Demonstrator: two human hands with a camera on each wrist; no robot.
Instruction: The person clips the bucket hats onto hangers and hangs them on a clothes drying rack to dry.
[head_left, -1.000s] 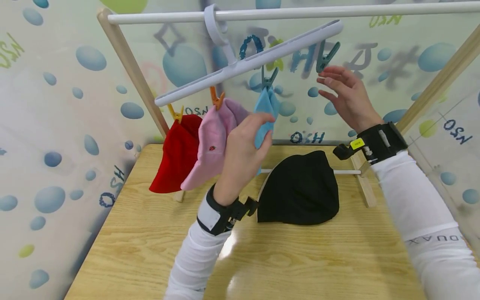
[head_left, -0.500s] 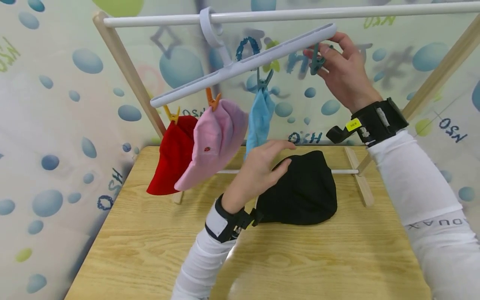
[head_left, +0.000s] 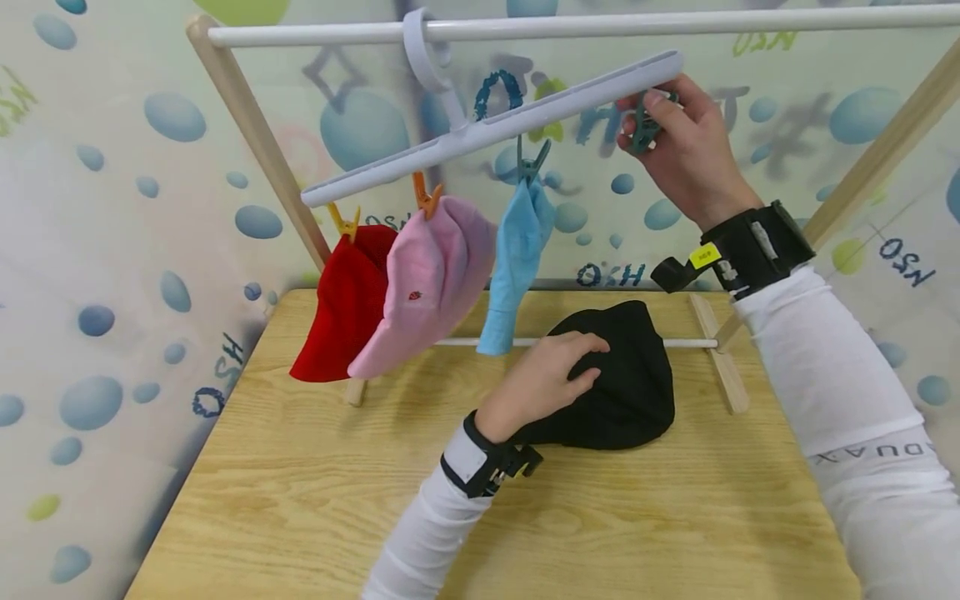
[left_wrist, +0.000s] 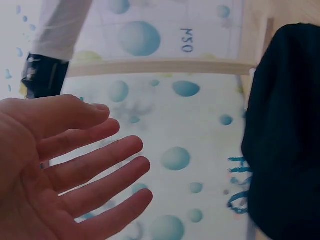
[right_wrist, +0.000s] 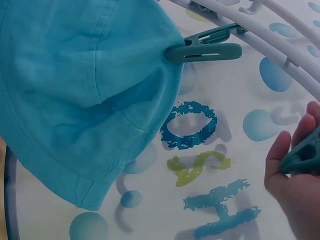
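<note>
My right hand pinches a dark green clothes peg under the raised right end of the white hanger. In the right wrist view that peg sits between thumb and fingers, partly cut off by the frame edge. My left hand is over the left part of a black hat lying on the table, its fingers apart and gripping nothing. The left wrist view shows the left hand's fingers spread, apart from the black hat. A light blue hat hangs from another green peg.
The hanger tilts on a white rail with wooden posts. A pink hat hangs from an orange peg, and a red hat from a yellow peg. Below is the wooden table.
My left hand has left the blue hat and moved down and right to over the black hat. My right hand has risen to the end green peg and taken hold of it.
</note>
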